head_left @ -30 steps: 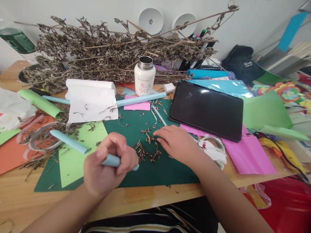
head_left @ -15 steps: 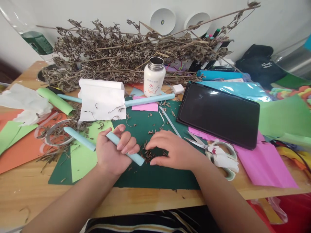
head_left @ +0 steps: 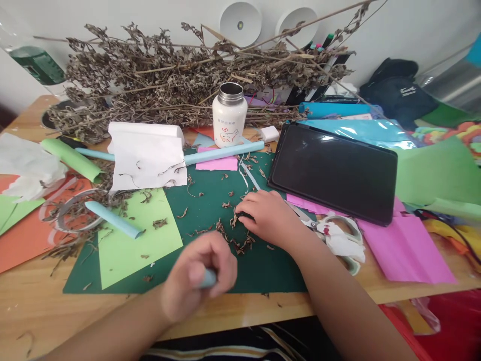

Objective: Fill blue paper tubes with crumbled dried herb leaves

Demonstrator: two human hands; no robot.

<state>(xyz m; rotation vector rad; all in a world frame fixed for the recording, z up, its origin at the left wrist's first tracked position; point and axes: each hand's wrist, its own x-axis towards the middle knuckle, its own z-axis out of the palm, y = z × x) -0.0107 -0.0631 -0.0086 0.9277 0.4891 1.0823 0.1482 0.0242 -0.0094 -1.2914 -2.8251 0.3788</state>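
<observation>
The left hand (head_left: 199,282) is at the near edge of the table, blurred, its fingers closed into a fist around a light-blue paper tube (head_left: 209,277). Only a short stub of the tube shows between thumb and fingers. The tube looks like rolled paper, so it is probably very light, hollow and easy to crush or kink. A loose wrap around its middle would likely suit it better than a hard squeeze at one end. To the far right of that fist, the right hand (head_left: 267,216) lies knuckles-up on the dark green cutting mat (head_left: 263,273). Its fingers are curled, with the tips down among the dried leaf bits (head_left: 240,244) scattered there. I cannot tell whether the tips have pinched a fragment or only rest on the pile. The bits look brittle and almost weightless, likely to crumble under pressure or skid on the smooth mat, so a gentle fingertip pinch seems the safest hold. Just right of the right hand lie scissors (head_left: 340,235) with white wrapping on the handles, and beyond them a black tablet (head_left: 334,173). A second blue tube (head_left: 114,219) rests on light green paper (head_left: 146,245) to the left, with a white bottle (head_left: 229,116) and a heap of dried branches (head_left: 169,80) at the far side.
</observation>
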